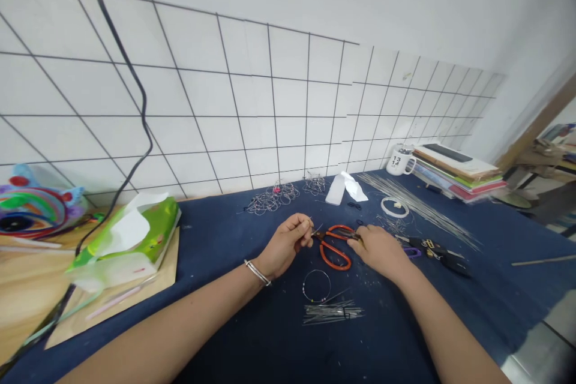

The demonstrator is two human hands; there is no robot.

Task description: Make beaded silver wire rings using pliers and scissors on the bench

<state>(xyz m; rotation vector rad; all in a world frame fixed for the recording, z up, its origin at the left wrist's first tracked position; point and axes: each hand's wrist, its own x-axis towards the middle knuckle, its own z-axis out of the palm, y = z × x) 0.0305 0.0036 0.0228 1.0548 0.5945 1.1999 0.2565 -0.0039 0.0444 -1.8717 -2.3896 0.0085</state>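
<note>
My left hand (288, 241), with a silver bangle at the wrist, is closed in a pinch. A short thin metal wire (319, 230) pokes out from its fingertips. My right hand (378, 247) curls, palm down, over a tool with dark jaws (345, 231), which looks like pliers; its handles are mostly hidden. Between the hands lie orange-handled scissors (336, 261), under those jaws. Nearer to me are a thin wire ring with small beads (317, 286) and a pile of short cut wires (330, 312).
Tangled wire loops (272, 197) lie by the wall. On the right are long straight wires (420, 207), a white ring-shaped roll (395, 207), black-handled tools (443, 257), a mug (399, 161) and stacked books (459, 171). A green tissue pack (162, 225) is at left.
</note>
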